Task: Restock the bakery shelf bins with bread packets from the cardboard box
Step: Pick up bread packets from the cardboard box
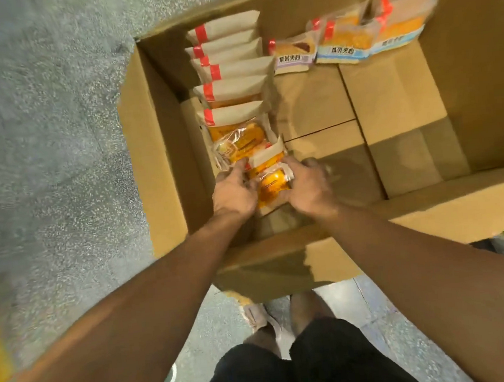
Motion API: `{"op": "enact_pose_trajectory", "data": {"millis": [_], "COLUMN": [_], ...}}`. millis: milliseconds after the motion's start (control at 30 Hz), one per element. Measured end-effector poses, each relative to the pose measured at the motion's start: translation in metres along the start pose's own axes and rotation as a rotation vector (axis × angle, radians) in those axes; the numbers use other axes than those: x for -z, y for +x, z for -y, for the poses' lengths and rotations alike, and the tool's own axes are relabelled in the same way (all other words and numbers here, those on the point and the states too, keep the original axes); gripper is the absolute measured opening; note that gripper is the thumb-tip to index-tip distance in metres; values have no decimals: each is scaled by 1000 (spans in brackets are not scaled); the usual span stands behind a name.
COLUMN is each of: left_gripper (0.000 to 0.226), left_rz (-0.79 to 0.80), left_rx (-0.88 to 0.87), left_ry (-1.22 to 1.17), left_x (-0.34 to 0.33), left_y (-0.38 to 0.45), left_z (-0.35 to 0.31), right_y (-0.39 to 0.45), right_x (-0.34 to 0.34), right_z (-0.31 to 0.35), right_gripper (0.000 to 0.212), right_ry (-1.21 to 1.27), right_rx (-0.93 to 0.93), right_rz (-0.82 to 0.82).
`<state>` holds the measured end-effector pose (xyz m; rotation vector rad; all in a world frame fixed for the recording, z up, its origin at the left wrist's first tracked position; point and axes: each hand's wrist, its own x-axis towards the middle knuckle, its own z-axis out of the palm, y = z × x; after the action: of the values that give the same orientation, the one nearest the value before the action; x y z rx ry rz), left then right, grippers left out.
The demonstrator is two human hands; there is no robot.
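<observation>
Bread packets: a row standing on edge (230, 69) along the left wall of the cardboard box (161, 156), nearest end under both hands. Left hand (234, 191) grip: fingers curled onto the left side of the front orange packet (271, 185). Right hand (308, 185) grip: curled round its right side, so the packet is clamped between them. Second group of packets (349, 36) at the far wall, well right. Risks, as judged: slick film slipping from a two-sided squeeze; the neighbouring packets dragged up or toppling; soft bread crushed if squeezed hard.
</observation>
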<state>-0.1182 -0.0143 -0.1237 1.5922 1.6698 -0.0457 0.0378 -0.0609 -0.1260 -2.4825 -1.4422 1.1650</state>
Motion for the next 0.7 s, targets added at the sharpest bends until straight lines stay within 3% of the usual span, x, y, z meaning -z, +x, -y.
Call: {"op": "enact_pose_trajectory", "data": {"millis": [133, 333, 700], "left_gripper": [50, 28, 12], "left_rz": [9, -70, -101], "left_rx": [60, 114, 59], "left_ry": [10, -46, 51], "left_x": [-19, -34, -38], "left_y": [27, 40, 30], "left_z": [2, 0, 6], "right_y": [27, 41, 20], "right_x": [-17, -32, -24], "right_z": [-5, -6, -11], "right_gripper": [80, 75, 38], "right_ry": [-15, -54, -41], "right_rx": [-19, 48, 70], "right_rz": [80, 50, 61]}}
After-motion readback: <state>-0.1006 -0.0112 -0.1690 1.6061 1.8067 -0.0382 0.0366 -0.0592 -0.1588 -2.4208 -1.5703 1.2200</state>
